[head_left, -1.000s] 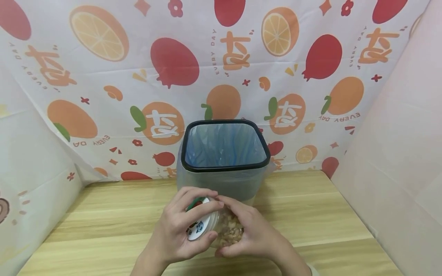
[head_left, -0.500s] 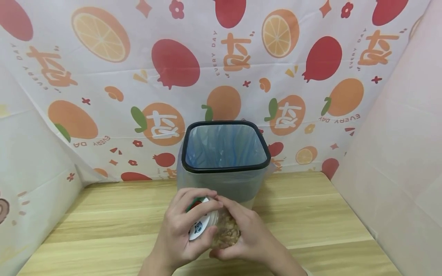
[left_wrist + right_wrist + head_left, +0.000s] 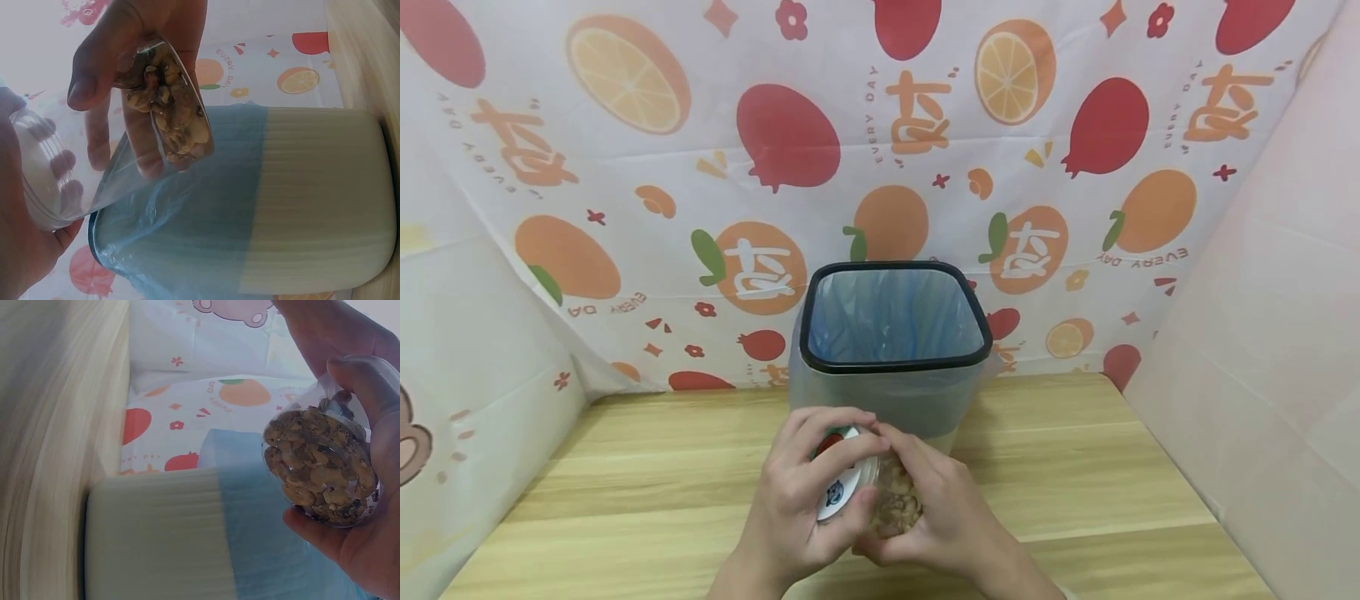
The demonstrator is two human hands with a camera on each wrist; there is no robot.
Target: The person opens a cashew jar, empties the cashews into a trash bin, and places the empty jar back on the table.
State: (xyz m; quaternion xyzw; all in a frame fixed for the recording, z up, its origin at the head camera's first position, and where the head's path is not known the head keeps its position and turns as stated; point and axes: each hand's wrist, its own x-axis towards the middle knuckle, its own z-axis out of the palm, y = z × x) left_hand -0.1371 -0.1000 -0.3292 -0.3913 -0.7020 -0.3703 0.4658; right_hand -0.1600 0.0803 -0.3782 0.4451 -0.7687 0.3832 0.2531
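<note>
- Head view: stands farthest back, looking forward and down over surface [image 3: 625, 508], bin [image 3: 880, 398] and jar [image 3: 897, 504].
- Left wrist: close in, tipped sideways, facing jar and bin.
- Right wrist: also close, tipped oppositely, sharing both.

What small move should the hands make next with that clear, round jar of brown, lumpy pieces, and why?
Probably a gentle twist of the round, white-topped lid by the left hand, the right hand steadying the clear, round jar. The left hand grips the lid, which appears to be on the jar, and the right hand holds the jar's body.
</note>
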